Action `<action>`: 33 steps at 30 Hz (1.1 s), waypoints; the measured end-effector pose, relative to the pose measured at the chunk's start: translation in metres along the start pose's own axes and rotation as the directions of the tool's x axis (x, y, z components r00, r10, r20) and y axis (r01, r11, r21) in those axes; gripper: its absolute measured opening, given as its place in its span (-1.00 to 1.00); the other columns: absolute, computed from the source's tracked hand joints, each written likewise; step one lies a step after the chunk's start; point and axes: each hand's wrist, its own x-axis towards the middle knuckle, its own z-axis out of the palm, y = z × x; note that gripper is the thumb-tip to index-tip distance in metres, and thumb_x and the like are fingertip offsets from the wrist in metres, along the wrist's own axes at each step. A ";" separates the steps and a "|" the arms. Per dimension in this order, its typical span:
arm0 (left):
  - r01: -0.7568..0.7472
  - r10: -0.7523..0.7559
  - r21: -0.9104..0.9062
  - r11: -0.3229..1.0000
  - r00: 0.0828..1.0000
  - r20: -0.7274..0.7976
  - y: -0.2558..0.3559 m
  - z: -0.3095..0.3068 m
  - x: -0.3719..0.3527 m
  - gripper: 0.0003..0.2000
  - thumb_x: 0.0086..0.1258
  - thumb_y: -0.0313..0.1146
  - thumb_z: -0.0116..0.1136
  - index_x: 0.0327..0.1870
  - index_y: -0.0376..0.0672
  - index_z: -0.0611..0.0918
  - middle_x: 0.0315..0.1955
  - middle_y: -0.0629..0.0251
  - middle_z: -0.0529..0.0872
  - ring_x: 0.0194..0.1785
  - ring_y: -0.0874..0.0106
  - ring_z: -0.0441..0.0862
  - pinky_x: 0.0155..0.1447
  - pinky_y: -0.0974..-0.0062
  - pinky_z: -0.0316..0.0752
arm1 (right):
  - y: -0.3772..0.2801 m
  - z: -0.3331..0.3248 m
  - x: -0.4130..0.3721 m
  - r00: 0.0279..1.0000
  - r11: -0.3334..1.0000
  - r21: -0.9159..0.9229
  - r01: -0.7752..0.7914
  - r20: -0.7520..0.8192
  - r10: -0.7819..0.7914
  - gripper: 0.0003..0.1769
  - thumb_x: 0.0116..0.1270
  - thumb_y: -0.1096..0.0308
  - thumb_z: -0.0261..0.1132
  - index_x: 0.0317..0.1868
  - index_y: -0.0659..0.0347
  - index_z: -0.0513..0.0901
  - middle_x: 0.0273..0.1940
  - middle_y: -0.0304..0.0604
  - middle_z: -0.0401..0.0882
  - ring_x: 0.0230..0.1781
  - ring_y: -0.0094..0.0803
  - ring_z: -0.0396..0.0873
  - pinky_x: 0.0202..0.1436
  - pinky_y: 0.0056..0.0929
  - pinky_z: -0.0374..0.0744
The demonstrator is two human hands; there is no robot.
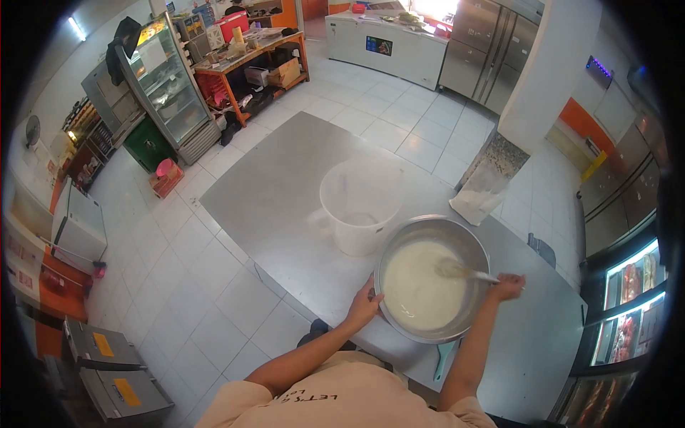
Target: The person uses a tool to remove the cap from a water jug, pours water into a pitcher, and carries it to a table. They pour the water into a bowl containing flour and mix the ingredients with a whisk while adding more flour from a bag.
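A wide metal bowl [479,246] holding a pale cream-coloured liquid batter [421,292] stands near the table's front edge. My left hand [364,305] grips the bowl's left rim. Over the right rim, my right hand [508,287] is closed around the handle of a whisk [464,272], whose head dips into the batter. Behind the bowl to the left is a translucent plastic measuring jug [354,232] with a handle on its left side. A teal-handled utensil [444,360] lies partly under the bowl's near side; its other end is hidden.
The metal table [271,178] spans the middle. An open bag of white powder [481,196] stands behind the bowl, by a pillar [546,78]. Farther off are a chest freezer [389,46], a glass-door fridge [171,93], an orange workbench [250,57] and, at right, a lit display case [628,285].
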 end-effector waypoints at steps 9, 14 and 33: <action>-0.012 0.012 -0.005 1.000 1.000 -0.006 0.001 -0.001 0.008 -0.36 0.37 -0.50 0.00 0.43 -0.15 0.01 -0.18 0.17 0.45 -0.15 0.35 0.55 -0.25 0.44 0.68 | -0.011 -0.032 -0.011 0.973 0.972 -0.191 -0.137 0.157 0.168 -0.61 0.33 0.24 0.04 -0.65 0.04 0.15 -0.69 -0.41 0.05 -0.77 -0.55 0.02 -0.70 -0.54 0.09; 0.051 -0.050 -0.025 0.998 0.999 0.018 0.012 -0.002 -0.001 -0.38 0.34 -0.54 -0.02 0.41 -0.13 0.06 -0.04 0.08 0.54 -0.12 0.36 0.59 -0.31 0.46 0.65 | 0.042 -0.019 0.020 0.988 0.932 -0.330 0.151 0.013 -0.156 -0.69 0.38 0.31 -0.02 -0.56 0.15 0.37 -0.64 -0.34 0.29 -0.69 -0.52 0.27 -0.65 -0.50 0.37; 0.073 -0.073 0.004 0.997 0.996 0.056 0.027 0.006 -0.008 -0.34 0.38 -0.44 0.00 0.44 -0.10 -0.03 -0.11 0.21 0.50 -0.14 0.46 0.57 -0.23 0.52 0.63 | 0.025 -0.016 -0.057 0.957 0.968 -0.026 -0.250 0.143 0.251 -0.61 0.32 0.23 0.05 -0.67 0.09 0.24 -0.74 -0.36 0.06 -0.79 -0.48 0.11 -0.71 -0.45 0.23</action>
